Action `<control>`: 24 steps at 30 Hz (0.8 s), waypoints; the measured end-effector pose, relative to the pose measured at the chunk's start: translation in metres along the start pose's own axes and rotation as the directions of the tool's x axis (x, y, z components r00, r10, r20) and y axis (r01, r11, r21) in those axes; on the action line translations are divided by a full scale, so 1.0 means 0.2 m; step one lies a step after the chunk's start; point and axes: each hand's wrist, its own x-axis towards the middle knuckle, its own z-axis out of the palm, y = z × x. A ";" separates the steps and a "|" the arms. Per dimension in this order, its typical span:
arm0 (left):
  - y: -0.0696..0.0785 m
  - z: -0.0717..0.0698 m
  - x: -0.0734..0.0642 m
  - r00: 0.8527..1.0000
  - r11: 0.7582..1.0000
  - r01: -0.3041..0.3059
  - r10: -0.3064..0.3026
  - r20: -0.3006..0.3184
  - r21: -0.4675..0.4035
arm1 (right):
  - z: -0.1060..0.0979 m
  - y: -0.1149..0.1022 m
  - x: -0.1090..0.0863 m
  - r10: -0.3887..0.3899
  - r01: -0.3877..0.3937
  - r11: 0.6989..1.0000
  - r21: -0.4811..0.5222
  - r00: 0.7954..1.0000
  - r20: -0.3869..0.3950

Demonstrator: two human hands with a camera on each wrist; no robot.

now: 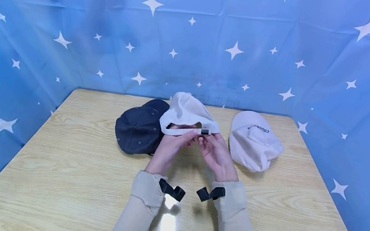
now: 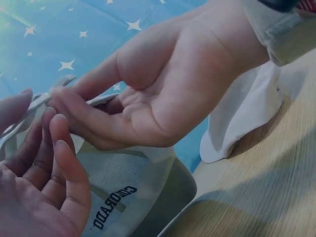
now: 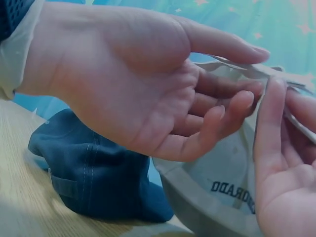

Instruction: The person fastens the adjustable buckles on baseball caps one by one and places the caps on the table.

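A white baseball cap [image 1: 190, 110] is held up above the table, its back opening and adjustment strap [image 1: 181, 132] toward me. Dark COLORADO lettering [image 2: 114, 207] shows on its front panel in both wrist views. My left hand [image 1: 169, 149] pinches the strap between thumb and fingers, left of its black fastener [image 1: 205, 131]. From the other side, my right hand [image 1: 216, 154] grips the strap by the fastener, thumb laid along it and the other fingers curled beneath. The fingertips of both hands nearly meet; in the right wrist view they partly hide the strap.
A navy baseball cap [image 1: 139, 127] lies on the wooden table [image 1: 65, 163], just left of the held one. To the right rests another white cap [image 1: 253, 141] with dark lettering. Behind the table hangs a blue cloth [image 1: 114, 17] with white stars.
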 end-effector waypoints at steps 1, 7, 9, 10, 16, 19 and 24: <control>0.00 0.00 0.00 1.000 1.000 -0.003 0.003 0.002 -0.024 | 0.00 0.00 0.00 -0.003 0.003 1.000 0.017 1.000 0.004; 0.02 -0.03 0.00 1.000 0.991 -0.030 0.030 -0.003 -0.134 | 0.00 -0.01 -0.01 -0.019 0.019 0.997 0.070 1.000 0.006; 0.03 -0.03 0.00 1.000 0.989 -0.028 0.027 -0.003 -0.142 | -0.01 -0.01 0.00 -0.020 0.019 0.996 0.084 1.000 0.001; 0.03 -0.03 0.00 1.000 0.989 -0.028 0.028 -0.001 -0.142 | -0.01 -0.01 0.00 -0.019 0.019 0.995 0.095 1.000 0.000; 0.01 -0.03 0.00 1.000 0.993 -0.019 0.017 -0.014 -0.115 | -0.01 -0.01 -0.01 -0.024 0.025 0.996 0.091 1.000 -0.010; 0.01 -0.02 0.00 1.000 0.995 -0.020 0.018 -0.025 -0.096 | -0.02 -0.01 -0.01 -0.024 0.025 0.997 0.075 1.000 -0.009; 0.00 -0.03 0.00 0.999 0.997 -0.024 0.021 -0.042 -0.077 | -0.01 0.00 -0.01 -0.012 0.012 0.998 0.068 1.000 -0.009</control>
